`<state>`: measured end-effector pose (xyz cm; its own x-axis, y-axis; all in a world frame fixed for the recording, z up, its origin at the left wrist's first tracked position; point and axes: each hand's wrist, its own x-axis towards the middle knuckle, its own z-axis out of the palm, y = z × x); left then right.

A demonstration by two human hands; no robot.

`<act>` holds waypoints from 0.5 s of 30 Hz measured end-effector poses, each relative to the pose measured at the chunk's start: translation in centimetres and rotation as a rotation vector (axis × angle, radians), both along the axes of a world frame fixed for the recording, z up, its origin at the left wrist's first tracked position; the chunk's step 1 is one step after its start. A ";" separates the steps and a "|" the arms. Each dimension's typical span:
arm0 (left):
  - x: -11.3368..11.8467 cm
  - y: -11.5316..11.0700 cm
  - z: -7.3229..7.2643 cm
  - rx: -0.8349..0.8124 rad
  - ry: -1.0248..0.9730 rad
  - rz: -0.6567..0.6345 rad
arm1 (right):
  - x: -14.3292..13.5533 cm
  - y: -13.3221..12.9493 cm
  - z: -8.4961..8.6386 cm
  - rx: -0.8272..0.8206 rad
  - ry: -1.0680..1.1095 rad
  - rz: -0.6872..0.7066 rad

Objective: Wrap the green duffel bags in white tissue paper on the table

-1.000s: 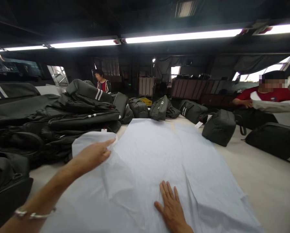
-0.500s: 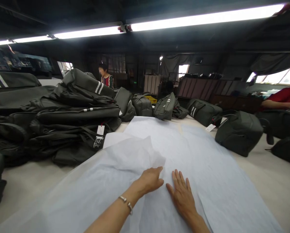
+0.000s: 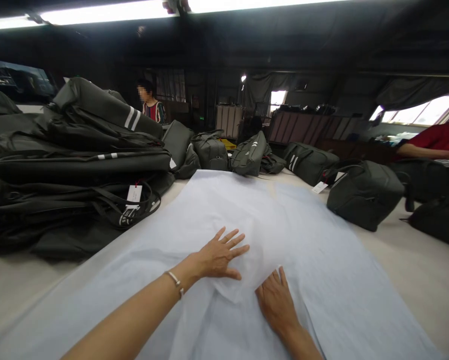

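Observation:
Large thin white paper sheets [image 3: 344, 270] lie spread over the table in front of me, overlapping in layers. My left hand [image 3: 222, 254] rests palm down on the rumpled top sheet [image 3: 171, 270], its fingers stretched out and spread. A bracelet [image 3: 174, 280] circles that wrist. Just to the right and closer to me, my right hand [image 3: 279, 302] has its fingers bent at the lifted edge of the top sheet, which partly covers the fingertips. The thumb is tucked in against the paper.
A tall pile of dark bags [image 3: 77, 165] with white stripes stands on the left. More dark bags line the far edge, and a boxy dark bag [image 3: 367, 195] sits at the right. One person [image 3: 154, 107] stands behind the pile; another person's red sleeve [image 3: 438, 140] shows far right.
My left hand has gone from pointing to spread on the paper, slightly up and left. The right fingers, flat before, now bend at the sheet's edge. The view has shifted slightly.

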<state>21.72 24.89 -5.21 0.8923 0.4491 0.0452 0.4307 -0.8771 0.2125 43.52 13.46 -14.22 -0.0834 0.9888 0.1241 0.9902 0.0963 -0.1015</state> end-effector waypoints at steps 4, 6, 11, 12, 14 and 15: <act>1.9 3.3 -1.9 -0.094 0.059 0.062 | 0.0 0.3 -0.6 -0.008 0.013 -0.048; 2.0 4.2 -2.9 -0.115 0.079 0.163 | 0.0 0.5 -0.9 0.002 0.024 -0.081; 1.0 2.5 -4.3 -0.109 0.094 0.415 | -0.6 -0.4 -1.5 -0.010 0.030 -0.140; 0.7 1.6 -4.3 -0.107 0.099 0.455 | -0.8 -1.0 -1.8 0.000 0.034 -0.147; -0.2 -0.9 -4.2 -0.108 0.113 0.521 | -1.3 -2.9 -2.8 0.032 0.052 -0.145; -0.8 -2.4 -4.1 -0.112 0.122 0.548 | -1.7 -4.1 -3.3 0.050 0.066 -0.137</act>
